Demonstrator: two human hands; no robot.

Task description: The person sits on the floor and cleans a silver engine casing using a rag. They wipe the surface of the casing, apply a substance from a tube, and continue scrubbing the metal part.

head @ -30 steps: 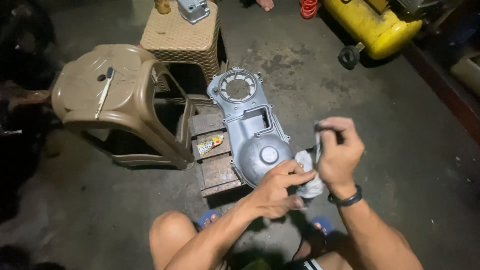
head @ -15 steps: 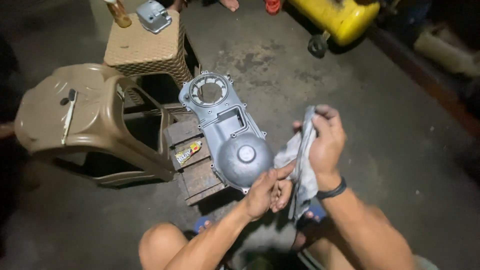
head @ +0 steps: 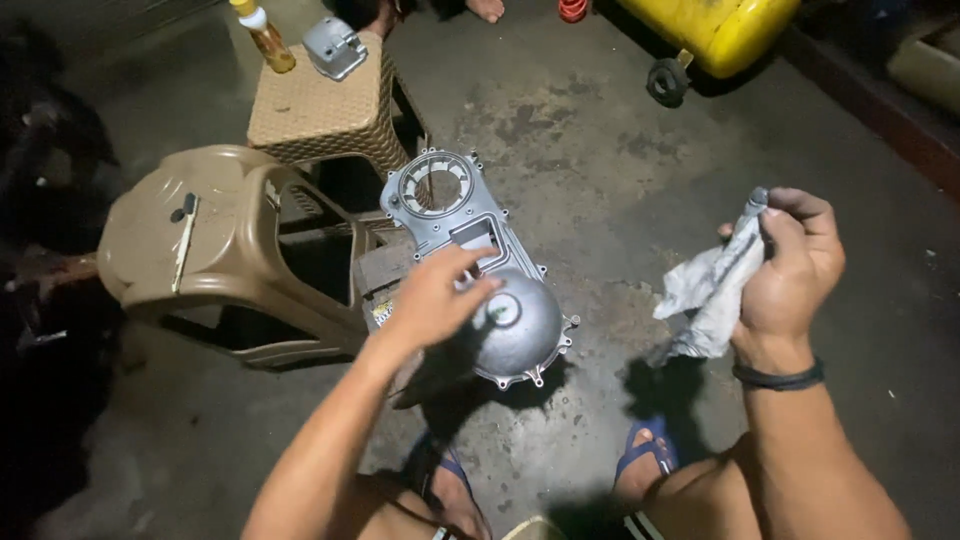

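Left hand [head: 435, 295] loosely open, fingers spread, holding nothing, hovering over the grey metal engine cover [head: 480, 265], fingertips just above its domed lower end. Right hand [head: 790, 270] raised well off to the right, closed around a slim grey tool [head: 752, 208] and a crumpled grey-white rag [head: 705, 300] hanging down from the grip. Black band [head: 778, 378] on that wrist. Engine cover lying flat on a low wooden block [head: 372, 280] on the concrete floor [head: 600, 150], round ribbed opening at its far end, dome nearest the knees. Just left of it, tan plastic stool [head: 210, 250] tipped on its side. Beyond, woven-pattern stool [head: 315, 110] upright, carrying an amber bottle [head: 265, 38] and a small grey metal part [head: 335, 45]. Yellow tank [head: 715, 28] on a black wheel at top right. Blue sandals [head: 645, 450] on the feet below.
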